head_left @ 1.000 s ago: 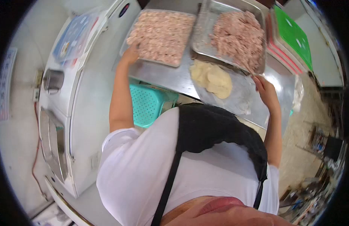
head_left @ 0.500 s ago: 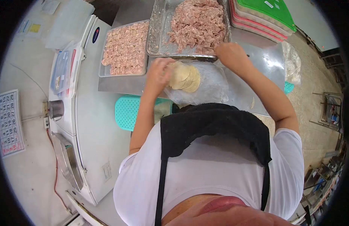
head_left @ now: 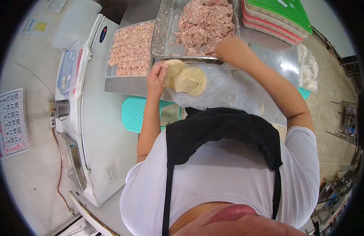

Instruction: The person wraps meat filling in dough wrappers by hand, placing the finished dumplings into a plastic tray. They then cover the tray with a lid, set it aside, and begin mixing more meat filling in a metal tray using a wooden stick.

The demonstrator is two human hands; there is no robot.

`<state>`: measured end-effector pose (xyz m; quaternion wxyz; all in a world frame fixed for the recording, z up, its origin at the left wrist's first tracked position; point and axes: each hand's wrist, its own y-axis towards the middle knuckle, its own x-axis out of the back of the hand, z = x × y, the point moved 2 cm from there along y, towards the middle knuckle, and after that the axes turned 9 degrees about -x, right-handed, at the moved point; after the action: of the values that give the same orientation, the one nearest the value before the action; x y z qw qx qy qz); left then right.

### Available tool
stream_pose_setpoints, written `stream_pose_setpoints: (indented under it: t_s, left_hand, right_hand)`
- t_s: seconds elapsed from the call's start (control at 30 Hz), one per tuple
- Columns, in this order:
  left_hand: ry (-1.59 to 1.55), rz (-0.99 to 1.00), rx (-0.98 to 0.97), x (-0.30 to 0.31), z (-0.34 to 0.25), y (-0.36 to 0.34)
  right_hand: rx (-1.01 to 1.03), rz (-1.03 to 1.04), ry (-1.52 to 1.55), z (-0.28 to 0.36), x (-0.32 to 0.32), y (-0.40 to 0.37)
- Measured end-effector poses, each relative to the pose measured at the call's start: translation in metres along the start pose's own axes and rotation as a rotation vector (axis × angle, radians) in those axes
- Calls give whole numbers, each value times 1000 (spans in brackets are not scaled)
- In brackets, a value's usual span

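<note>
My left hand (head_left: 156, 75) pinches a round, pale dumpling wrapper (head_left: 173, 67), lifted at the left of the wrapper stack. The fanned-out stack of wrappers (head_left: 194, 82) lies on a clear plastic sheet (head_left: 225, 88) in front of me. My right hand (head_left: 231, 48) is closed at the near edge of a metal tray (head_left: 163, 39), beside a mound of ground meat filling (head_left: 205, 25). A thin stick-like tool shows in that hand in the earlier view; now the hand hides it.
A clear tray of filled dumplings (head_left: 131, 49) in rows sits at the left. Stacked containers with a green lid (head_left: 290, 13) stand at the right back. A teal perforated basket (head_left: 133, 114) is below the table edge, near a white refrigerator (head_left: 107, 137).
My left hand has moved slightly left, away from the stack, with a wrapper now visible in its fingers. My right hand has shifted a little left and turned over the meat tray's edge.
</note>
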<state>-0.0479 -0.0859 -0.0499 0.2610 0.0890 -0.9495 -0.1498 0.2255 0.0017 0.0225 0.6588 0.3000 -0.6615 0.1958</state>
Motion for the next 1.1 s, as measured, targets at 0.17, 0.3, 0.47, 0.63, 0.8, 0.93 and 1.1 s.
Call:
stream_pose_setpoints:
  t_s: [0.17, 0.3, 0.47, 0.63, 0.8, 0.93, 1.1]
  left_hand:
    - [-187, -455, -34, 6, 15, 11]
    - [-248, -260, 77, 15, -33, 24]
    - [147, -337, -369, 21, -35, 21]
    - [155, 122, -516, -10, 0, 5]
    - [91, 176, 3, 11, 16, -1]
    - [-165, -25, -276, 21, 19, 13]
    - [-258, 202, 52, 24, 38, 12]
  right_hand:
    - [-97, -77, -140, -39, -37, 43]
    - [-39, -4, -22, 10, -20, 24]
    - [-154, 168, -98, -12, -2, 46]
    - [-57, 72, -59, 31, -40, 36]
    - [-280, 181, -112, 9, -4, 39]
    - [-198, 102, -34, 69, -36, 54]
    - [-193, 143, 139, 98, -54, 92]
